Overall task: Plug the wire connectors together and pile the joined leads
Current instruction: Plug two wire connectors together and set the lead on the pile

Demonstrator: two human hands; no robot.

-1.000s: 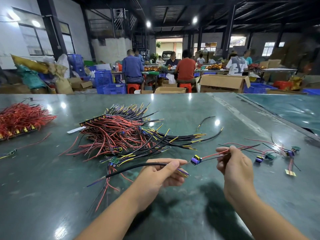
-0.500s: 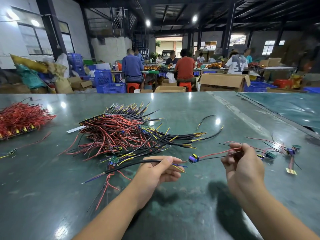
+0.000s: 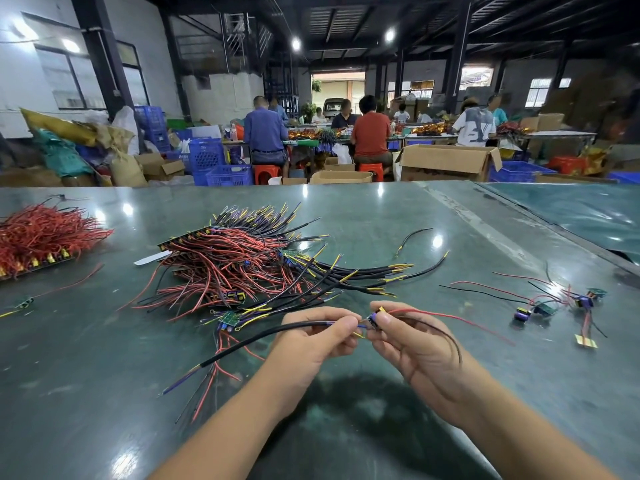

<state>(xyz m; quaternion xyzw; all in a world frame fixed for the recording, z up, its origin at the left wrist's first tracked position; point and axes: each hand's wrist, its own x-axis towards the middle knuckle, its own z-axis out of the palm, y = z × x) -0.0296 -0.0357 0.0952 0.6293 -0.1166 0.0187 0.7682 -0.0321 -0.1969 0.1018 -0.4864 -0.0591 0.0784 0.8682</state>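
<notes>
Both hands are up over the near middle of the green table (image 3: 346, 427), almost fingertip to fingertip. My left hand (image 3: 311, 344) is pinched shut on the end of a black sleeved lead (image 3: 249, 341), which droops away to the left and ends in bare blue and yellow tips near the tabletop. My right hand (image 3: 412, 344) is closed on a small connector (image 3: 375, 318) with a bit of yellow on it, held between thumb and forefinger, and its red wire (image 3: 450, 318) and thin black wire (image 3: 446, 334) loop off to the right. The connector and the lead's end sit right against each other between my fingertips, but I honestly can't tell if they're seated or just touching.

Just beyond my hands is the big tangled pile of leads (image 3: 225, 268), red and black wires with black sleeved ones fanning out to the right. Over on the far left there's a separate red bundle (image 3: 41, 233). On the right side, well apart from my hands, a few loose connectors with wires (image 3: 554, 303) are scattered on the table. One stray black lead (image 3: 414, 235) lies on its own further back.
</notes>
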